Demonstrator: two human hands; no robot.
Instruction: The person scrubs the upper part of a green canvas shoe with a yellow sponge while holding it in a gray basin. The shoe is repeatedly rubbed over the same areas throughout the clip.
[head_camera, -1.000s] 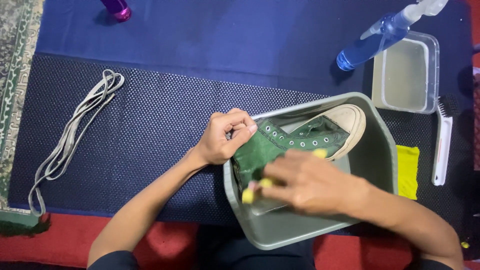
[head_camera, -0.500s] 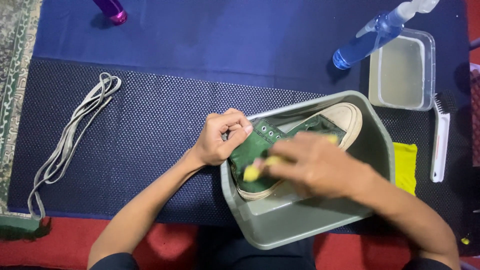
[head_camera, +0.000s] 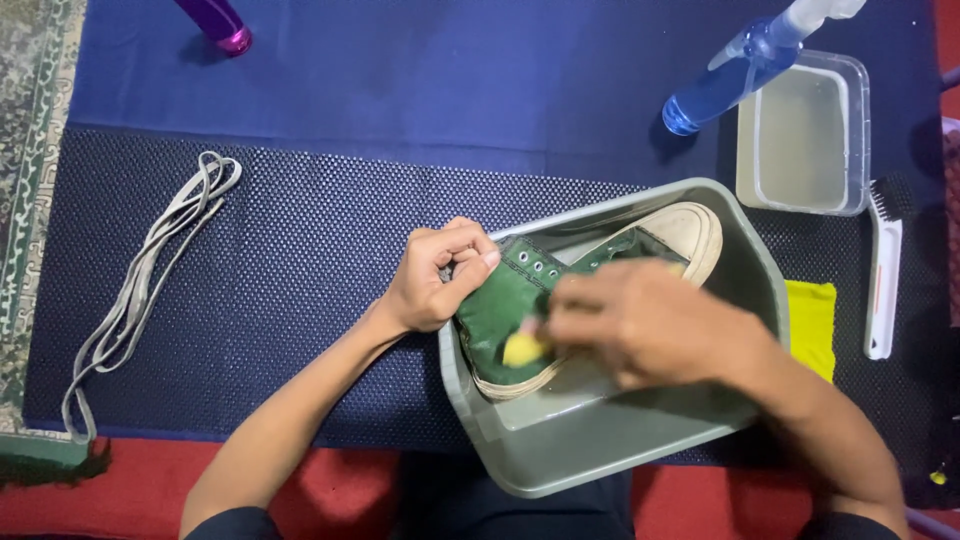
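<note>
Far left: patterned rug (head_camera: 25, 200) edge, then a bundle of pale laces (head_camera: 140, 290) lying loose on the dark dotted mat (head_camera: 300, 260). Purple bottle (head_camera: 218, 22) at top, on the blue surface (head_camera: 450, 70).

Centre: left hand (head_camera: 435, 285) at the near-left rim of the grey tub (head_camera: 600, 450), fingers (head_camera: 470, 250) clamped on the heel collar of the green shoe (head_camera: 500, 310). Shoe lies inside the tub, toe cap toward the far right corner, pale sole showing.

Right hand (head_camera: 640, 325) over the shoe's side, blurred; fingers closed on a yellow sponge (head_camera: 522, 349) pressed against the canvas.

Right: blue spray bottle (head_camera: 740, 65) tilted beside a clear container (head_camera: 805, 130). Yellow cloth (head_camera: 812, 325) just beside the tub. White brush (head_camera: 882, 280) at the far edge, apart from the cloth.
</note>
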